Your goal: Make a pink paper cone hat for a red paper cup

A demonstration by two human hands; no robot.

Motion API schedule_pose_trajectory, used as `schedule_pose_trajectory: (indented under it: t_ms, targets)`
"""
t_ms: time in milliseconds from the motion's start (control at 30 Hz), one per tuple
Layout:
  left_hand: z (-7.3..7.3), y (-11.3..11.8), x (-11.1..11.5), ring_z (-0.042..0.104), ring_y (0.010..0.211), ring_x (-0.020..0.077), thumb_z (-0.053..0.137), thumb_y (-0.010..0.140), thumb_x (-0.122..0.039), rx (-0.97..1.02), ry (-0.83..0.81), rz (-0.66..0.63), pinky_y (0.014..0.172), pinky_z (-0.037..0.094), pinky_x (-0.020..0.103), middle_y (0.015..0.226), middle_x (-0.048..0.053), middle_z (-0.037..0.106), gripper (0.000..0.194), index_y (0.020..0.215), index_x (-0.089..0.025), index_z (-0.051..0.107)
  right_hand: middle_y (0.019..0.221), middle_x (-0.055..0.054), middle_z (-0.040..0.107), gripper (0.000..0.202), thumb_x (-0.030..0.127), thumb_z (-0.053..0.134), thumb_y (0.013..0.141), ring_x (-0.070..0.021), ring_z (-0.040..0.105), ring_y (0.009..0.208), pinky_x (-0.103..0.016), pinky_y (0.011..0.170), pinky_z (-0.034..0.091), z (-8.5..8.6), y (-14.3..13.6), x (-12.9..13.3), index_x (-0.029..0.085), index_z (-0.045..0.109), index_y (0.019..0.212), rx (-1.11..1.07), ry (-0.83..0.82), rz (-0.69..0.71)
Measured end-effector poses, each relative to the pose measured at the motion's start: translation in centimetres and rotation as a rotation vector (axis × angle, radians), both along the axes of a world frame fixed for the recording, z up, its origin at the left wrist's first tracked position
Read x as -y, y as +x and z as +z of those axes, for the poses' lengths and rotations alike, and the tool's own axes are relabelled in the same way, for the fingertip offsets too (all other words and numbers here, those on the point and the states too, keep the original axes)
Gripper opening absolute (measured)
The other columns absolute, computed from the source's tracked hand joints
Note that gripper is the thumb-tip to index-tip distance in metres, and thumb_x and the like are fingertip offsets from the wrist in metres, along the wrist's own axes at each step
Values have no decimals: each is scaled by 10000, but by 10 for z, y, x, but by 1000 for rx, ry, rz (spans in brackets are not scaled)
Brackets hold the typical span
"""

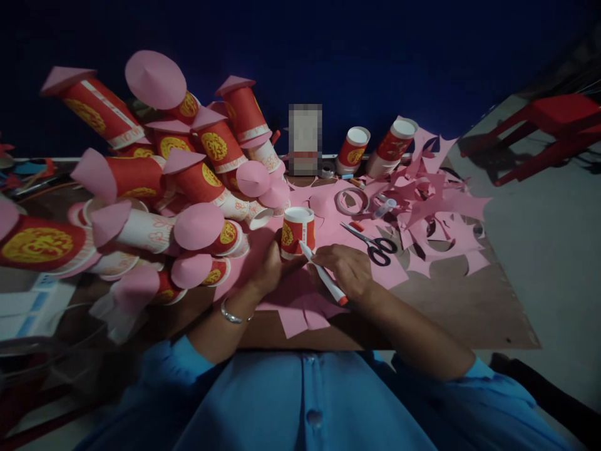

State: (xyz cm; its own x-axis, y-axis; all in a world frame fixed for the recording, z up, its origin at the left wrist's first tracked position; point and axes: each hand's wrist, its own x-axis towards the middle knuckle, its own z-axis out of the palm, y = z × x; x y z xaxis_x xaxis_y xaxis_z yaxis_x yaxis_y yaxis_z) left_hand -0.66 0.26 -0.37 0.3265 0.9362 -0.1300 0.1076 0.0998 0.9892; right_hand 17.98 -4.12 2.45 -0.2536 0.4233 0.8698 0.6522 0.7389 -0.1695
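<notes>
A red and white paper cup (pixel 298 227) with a yellow emblem stands bottom up in front of me, over pink paper (pixel 300 313). My left hand (pixel 270 266) is closed around its lower left side. In my right hand (pixel 345 269) is a white marker (pixel 328 283) with a red end; its other end reaches the front of the cup. Black-handled scissors (pixel 375 244) lie open to the right of the cup, and a roll of tape (pixel 352 202) lies behind them. A small pink cone (pixel 322 204) sits just behind the cup.
Several red cups with pink cone tops (pixel 213 147) are piled on the left. Two red cup shapes (pixel 353 150) stand at the back right, beside pink paper scraps (pixel 436 200). A red stool (pixel 554 134) is on the floor beyond the wooden table (pixel 498 313).
</notes>
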Motion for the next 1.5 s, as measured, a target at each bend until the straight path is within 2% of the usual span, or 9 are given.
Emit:
schedule_pose_trajectory:
  t_ms: [233, 333, 567, 800, 1000, 1067, 1167, 1400, 1500]
  targets:
    - [-3, 0, -2, 736, 1096, 317, 856, 702, -644, 14, -47, 25, 922, 606, 444, 1173, 127, 776, 735, 1226, -201, 592, 782, -56, 737, 104, 113, 657, 955, -176, 726, 682, -293, 624, 625, 4, 0, -3, 164, 628, 1040, -40, 23, -26]
    - [-4, 2, -2, 727, 1123, 320, 872, 679, -621, -16, 2, 82, 967, 600, 460, 1202, 134, 773, 693, 1176, -215, 611, 786, -46, 740, 110, 114, 656, 954, -175, 731, 694, -288, 635, 624, 3, 1, -4, 178, 628, 1038, -53, 24, -46]
    - [1, 4, -1, 733, 1135, 319, 839, 714, -519, -39, 2, 89, 990, 615, 468, 1197, 128, 770, 577, 1154, -219, 615, 801, -52, 745, 140, 110, 662, 944, -183, 740, 718, -290, 668, 624, 6, 4, -3, 172, 624, 1063, -62, -17, -42]
    - [6, 7, 0, 755, 1055, 315, 867, 679, -477, 95, -61, 83, 942, 631, 459, 1147, 122, 792, 561, 1122, -215, 644, 772, -43, 735, 95, 133, 634, 967, -182, 747, 721, -285, 662, 622, 8, 4, -4, 176, 625, 1052, -53, -12, -60]
    - [-3, 2, -2, 741, 1049, 310, 869, 651, -594, -8, -7, 145, 958, 599, 470, 1133, 111, 786, 663, 1138, -218, 623, 763, -30, 735, 104, 140, 624, 962, -167, 733, 675, -279, 614, 611, 9, 4, -3, 193, 616, 1051, -62, 24, -53]
    - [-4, 0, -3, 742, 1021, 296, 871, 657, -606, -15, 0, 96, 937, 600, 444, 1111, 104, 790, 686, 1160, -215, 616, 789, -34, 748, 130, 137, 636, 954, -158, 724, 664, -272, 604, 601, 7, 4, -2, 193, 616, 1069, -51, 38, -24]
    - [-4, -1, -4, 744, 992, 283, 880, 659, -598, -15, 28, 21, 884, 612, 396, 1082, 103, 790, 686, 1157, -212, 613, 846, -69, 770, 180, 122, 674, 937, -160, 728, 695, -274, 620, 597, 2, 5, -1, 165, 621, 1103, -4, 31, 43]
    - [-16, -3, -3, 717, 1094, 303, 876, 639, -578, -116, 118, 83, 893, 617, 413, 1156, 113, 751, 680, 1147, -230, 588, 880, -71, 776, 160, 157, 665, 987, -156, 728, 738, -277, 641, 600, -1, 3, -1, 170, 616, 1140, 36, 16, 52]
    - [-17, -2, -3, 711, 1110, 317, 890, 619, -535, -134, 123, 89, 907, 615, 431, 1108, 100, 739, 687, 1146, -222, 579, 874, -72, 769, 159, 158, 673, 989, -158, 719, 722, -278, 621, 589, -2, 2, -2, 169, 620, 1138, 32, 19, 53]
